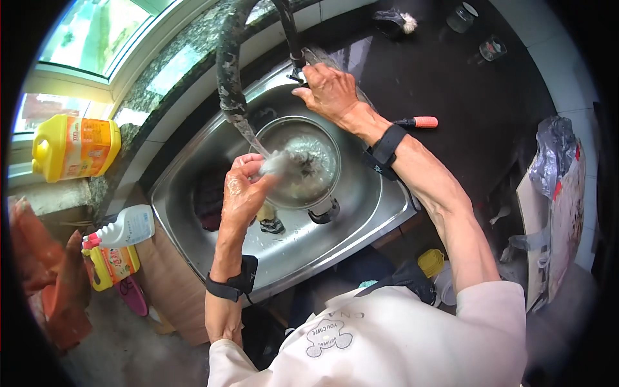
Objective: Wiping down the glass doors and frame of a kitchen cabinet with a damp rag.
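My left hand [246,186] is wet and pinches a pale, blurred object [276,164] under the water stream [254,140]. What that object is cannot be told. Just below it, a round metal pot [338,167] stands in the stainless steel sink [358,193], with water churning inside. My right hand [331,92] grips the tap handle [296,78] at the sink's back edge. From the tap rises a curved dark spout [232,63], its surface flaking. Beside the pot lie a yellowish item with a dark striped end [271,223] and a dark purple cloth-like thing [208,198], partly hidden by my left arm.
A red-handled tool [425,122] lies on the dark counter [459,87], with a brush [396,22], a glass jar [462,18] and a drinking glass [492,48] behind. Left are a yellow jug [77,147] and a white spray bottle [128,225]. Boards [556,232] stand at right.
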A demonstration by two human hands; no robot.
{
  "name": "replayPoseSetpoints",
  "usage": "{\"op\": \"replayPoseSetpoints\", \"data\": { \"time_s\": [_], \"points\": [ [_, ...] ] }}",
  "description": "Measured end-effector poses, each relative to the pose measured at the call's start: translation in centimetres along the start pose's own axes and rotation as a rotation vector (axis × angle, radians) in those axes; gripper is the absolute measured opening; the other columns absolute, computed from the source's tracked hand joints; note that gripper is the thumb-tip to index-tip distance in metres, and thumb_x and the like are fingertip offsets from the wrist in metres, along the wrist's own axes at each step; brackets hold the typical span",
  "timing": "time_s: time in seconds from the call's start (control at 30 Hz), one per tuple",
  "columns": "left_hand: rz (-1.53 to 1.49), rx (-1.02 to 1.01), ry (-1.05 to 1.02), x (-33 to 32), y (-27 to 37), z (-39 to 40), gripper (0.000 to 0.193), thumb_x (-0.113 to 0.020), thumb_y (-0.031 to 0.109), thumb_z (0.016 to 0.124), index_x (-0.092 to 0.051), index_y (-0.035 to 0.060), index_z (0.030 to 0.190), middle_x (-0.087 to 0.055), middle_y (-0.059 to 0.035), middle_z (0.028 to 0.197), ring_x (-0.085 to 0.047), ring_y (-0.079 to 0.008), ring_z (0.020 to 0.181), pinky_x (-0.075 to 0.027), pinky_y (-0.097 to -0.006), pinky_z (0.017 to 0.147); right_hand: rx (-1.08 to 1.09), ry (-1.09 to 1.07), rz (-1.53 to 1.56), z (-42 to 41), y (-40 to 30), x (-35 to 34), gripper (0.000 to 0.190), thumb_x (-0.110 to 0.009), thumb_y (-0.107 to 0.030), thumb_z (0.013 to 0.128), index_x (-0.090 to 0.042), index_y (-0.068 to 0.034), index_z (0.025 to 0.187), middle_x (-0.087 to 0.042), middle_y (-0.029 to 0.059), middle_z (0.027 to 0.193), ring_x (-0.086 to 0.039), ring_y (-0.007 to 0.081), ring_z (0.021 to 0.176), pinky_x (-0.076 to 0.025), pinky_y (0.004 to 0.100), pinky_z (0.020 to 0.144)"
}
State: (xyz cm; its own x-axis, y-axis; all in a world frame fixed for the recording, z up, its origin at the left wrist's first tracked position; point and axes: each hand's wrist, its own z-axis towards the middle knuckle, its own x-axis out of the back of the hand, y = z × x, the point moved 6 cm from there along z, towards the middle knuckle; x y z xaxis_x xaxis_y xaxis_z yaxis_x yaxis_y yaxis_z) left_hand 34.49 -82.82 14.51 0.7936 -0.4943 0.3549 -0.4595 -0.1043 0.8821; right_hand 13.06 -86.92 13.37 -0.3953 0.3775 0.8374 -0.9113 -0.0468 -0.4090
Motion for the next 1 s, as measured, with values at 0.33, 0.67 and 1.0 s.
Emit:
{"op": "replayPoseSetpoints", "data": {
  "time_s": [0.33,0.67,1.0],
  "points": [
    [0.002,0.067,0.095,-2.7,-4.9,1.5,0.027,-0.067,0.025,0.074,-0.062,-0.0017,0.070,-0.061,-0.0014,0.064,-0.054,-0.0067,0.057,-0.042,-0.0215,0.055,0.037,0.002,-0.133,0.7,-1.1,-0.2,0.033,-0.065,-0.037,0.073,-0.056,-0.007,0.084,-0.061,0.0112,0.067,-0.062,0.0265,0.061,-0.049,0.0364,0.050],
    [-0.151,0.038,0.198,-1.3,-6.8,0.1,0.022,-0.070,0.016,0.071,-0.062,-0.0025,0.081,-0.064,-0.0044,0.079,-0.059,-0.0116,0.073,-0.046,-0.0235,0.063,0.084,0.094,-0.152,1.5,-2.3,-0.4,0.023,-0.063,-0.030,0.076,-0.056,-0.008,0.074,-0.060,0.0111,0.059,-0.061,0.0257,0.053,-0.047,0.0356,0.043],
    [-0.249,-0.037,0.078,1.7,2.8,-2.0,0.024,-0.065,0.002,0.071,-0.064,-0.0047,0.094,-0.039,-0.0104,0.125,-0.060,-0.0157,0.086,-0.047,-0.0256,0.076,0.163,0.193,-0.120,1.4,-1.7,-0.3,0.009,-0.055,-0.010,0.069,-0.047,-0.009,0.069,-0.055,0.0117,0.048,-0.058,0.0254,0.042,-0.043,0.0362,0.035]
  ]
}}
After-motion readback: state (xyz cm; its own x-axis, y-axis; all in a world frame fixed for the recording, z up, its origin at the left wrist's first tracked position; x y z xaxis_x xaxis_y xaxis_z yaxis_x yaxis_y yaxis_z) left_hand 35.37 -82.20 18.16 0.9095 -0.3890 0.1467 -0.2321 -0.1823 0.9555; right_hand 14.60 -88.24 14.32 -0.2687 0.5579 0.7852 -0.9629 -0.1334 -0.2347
